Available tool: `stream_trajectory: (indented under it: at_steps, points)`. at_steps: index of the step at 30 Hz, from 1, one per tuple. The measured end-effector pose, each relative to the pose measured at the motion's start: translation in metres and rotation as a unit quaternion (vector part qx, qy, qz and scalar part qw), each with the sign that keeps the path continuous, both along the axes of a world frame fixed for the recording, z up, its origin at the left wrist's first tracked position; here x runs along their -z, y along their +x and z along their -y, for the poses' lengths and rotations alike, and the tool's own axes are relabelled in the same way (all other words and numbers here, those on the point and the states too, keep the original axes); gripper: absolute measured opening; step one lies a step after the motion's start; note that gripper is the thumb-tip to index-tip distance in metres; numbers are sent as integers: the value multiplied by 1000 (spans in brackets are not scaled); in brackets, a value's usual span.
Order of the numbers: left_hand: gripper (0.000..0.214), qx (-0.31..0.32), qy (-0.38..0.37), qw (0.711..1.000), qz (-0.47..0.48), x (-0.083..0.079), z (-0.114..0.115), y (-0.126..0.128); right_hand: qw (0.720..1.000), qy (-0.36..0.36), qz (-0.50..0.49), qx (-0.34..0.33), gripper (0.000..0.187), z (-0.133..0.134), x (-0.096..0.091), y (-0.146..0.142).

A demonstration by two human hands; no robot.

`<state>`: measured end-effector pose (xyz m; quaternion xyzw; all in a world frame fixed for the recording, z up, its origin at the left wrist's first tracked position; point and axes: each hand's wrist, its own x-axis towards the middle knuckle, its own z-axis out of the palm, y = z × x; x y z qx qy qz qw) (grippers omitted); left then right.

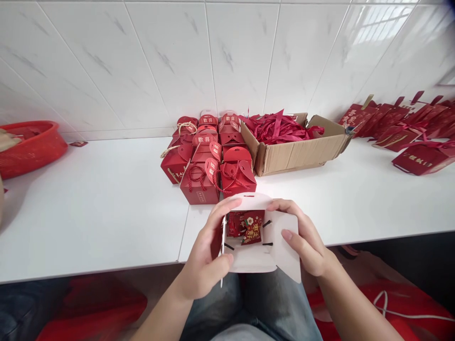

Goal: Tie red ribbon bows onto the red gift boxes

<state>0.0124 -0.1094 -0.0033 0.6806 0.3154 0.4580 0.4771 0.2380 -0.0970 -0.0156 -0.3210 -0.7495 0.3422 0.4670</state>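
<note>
Left hand (pixel 206 255) and right hand (pixel 305 239) are curled around an open white-lined box (pixel 252 261), with its left side and its right flap (pixel 286 255) pinched respectively. The box is held at the near edge of the white table (pixel 88 203). Farther, a carton (pixel 298 158) of red ribbons (pixel 273 129) is placed, with red gift boxes (pixel 201 187) at its left. Inside the held box, small red packets (pixel 253 228) are seen.
</note>
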Motion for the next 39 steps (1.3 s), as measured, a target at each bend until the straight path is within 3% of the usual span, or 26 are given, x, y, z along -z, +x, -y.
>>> stream_trajectory:
  at_steps: [9,13,17,23,28,31,35,39]
  points:
    - [72,42,-1,999,-22,3,14,-5,999,5,-47,-13,40,10,9,1]
    - [69,25,17,999,-31,5,17,-5,998,7,-62,-3,41,15,11,-3]
    - [74,-26,81,992,-92,0,15,1,998,10,-54,8,42,13,10,-8]
    - [91,-22,102,978,-179,-8,16,1,999,-8,-46,15,45,10,6,-12]
    - [98,-7,113,974,-195,0,25,-2,998,-32,-60,7,46,9,7,-12]
    - [86,-30,99,981,-162,7,28,-3,998,-27,-61,7,46,8,9,-11]
    - [53,-40,59,985,-159,17,26,-7,998,-14,-32,60,41,6,10,-14]
    - [69,-36,64,979,-189,24,20,-12,988,26,25,153,34,0,13,-24]
